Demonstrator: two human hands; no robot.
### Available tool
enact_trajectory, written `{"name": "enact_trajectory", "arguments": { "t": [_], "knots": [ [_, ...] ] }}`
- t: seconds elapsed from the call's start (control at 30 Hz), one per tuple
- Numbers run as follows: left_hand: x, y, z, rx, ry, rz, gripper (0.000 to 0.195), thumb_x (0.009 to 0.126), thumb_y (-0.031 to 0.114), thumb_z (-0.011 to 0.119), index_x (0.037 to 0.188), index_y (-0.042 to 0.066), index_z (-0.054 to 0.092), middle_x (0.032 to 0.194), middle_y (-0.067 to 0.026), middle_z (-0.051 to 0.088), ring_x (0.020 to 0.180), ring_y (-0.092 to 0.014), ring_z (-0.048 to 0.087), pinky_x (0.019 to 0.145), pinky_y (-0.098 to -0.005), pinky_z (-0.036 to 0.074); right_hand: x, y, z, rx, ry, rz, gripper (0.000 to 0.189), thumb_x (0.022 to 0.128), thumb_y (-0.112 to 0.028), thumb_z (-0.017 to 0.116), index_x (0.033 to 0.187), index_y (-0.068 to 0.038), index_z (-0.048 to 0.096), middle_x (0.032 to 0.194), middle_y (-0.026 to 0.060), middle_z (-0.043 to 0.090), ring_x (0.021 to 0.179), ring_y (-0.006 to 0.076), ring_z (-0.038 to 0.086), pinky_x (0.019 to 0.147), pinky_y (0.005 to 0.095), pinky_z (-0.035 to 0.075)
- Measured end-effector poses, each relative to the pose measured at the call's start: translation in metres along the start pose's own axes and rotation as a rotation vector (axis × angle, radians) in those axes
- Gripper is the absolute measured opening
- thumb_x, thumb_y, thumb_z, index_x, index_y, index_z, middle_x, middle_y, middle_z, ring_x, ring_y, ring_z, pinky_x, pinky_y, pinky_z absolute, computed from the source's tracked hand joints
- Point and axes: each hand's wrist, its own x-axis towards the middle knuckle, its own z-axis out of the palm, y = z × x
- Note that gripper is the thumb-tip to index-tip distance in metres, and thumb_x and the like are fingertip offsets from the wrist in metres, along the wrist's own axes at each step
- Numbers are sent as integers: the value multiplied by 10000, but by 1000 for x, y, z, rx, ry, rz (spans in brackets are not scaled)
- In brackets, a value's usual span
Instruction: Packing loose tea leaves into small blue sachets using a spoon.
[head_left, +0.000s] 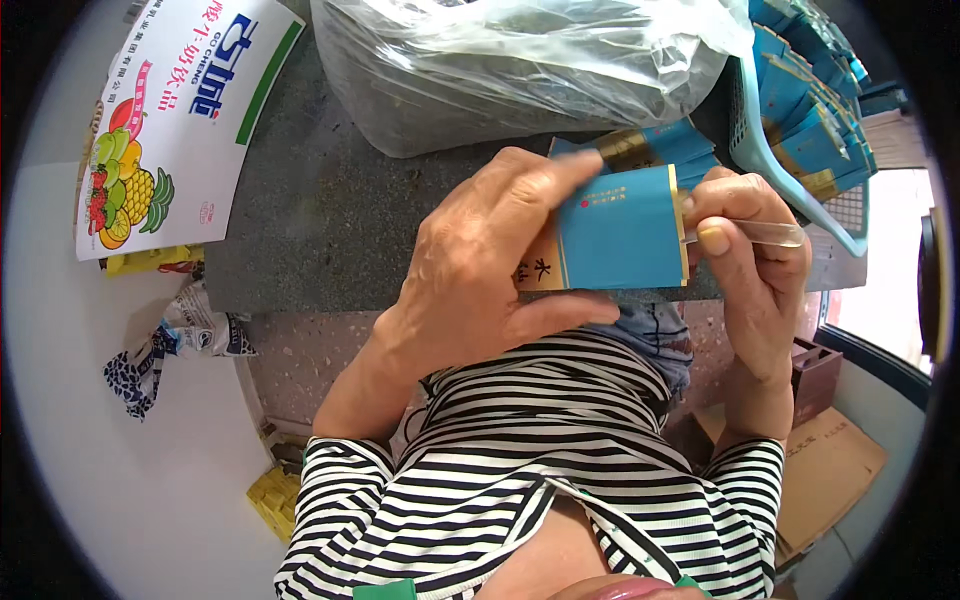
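A blue and gold printed packet (619, 229) lies between my hands above the near edge of the dark table. My left hand (480, 255) grips its left end, thumb along the lower edge and fingers over the top, the fingertips a little blurred. In my right hand (750, 255), a clear flat plastic strip (769, 233) is held between thumb and fingers, its inner end at the packet's right edge. Whether the strip reaches inside the packet is hidden. More blue and gold packets (652, 146) rest on the table just behind.
A large translucent plastic bag (510, 75) covers the table's far side. At the right stands a light-blue plastic basket (795, 191) filled with similar packets (814, 142). A printed white carton sheet (180, 120) lies at the left of the dark tabletop (322, 202).
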Motion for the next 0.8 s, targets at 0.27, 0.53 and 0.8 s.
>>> {"name": "enact_trajectory", "arguments": {
  "t": [0.27, 0.53, 0.8],
  "knots": [
    [30, 6, -14, -120, 12, 61, 661, 698, 194, 855, 1238, 10, 521, 1084, -127, 580, 958, -209, 589, 816, -316, 478, 29, -29, -3, 232, -38, 122, 217, 994, -209, 560, 969, 5, 593, 728, 54, 590, 569, 105, 548, 537, 222, 450],
    [107, -13, -21, -260, 260, -90, 461, 751, 164, 828, 1114, 69, 560, 768, 16, 537, 629, -42, 478, 545, -240, 417, 114, -70, -17, -469, -61, -362, 309, 992, -255, 509, 979, 12, 664, 721, 73, 614, 627, 122, 545, 602, 269, 447],
    [170, -69, -24, -412, 244, -179, 411, 867, 107, 729, 1213, 36, 520, 1008, -21, 601, 853, -45, 570, 724, -205, 478, 209, -79, -27, -431, -214, -179, 220, 978, -209, 550, 958, -16, 654, 698, -2, 512, 624, 74, 468, 569, 229, 373]
  ]
}}
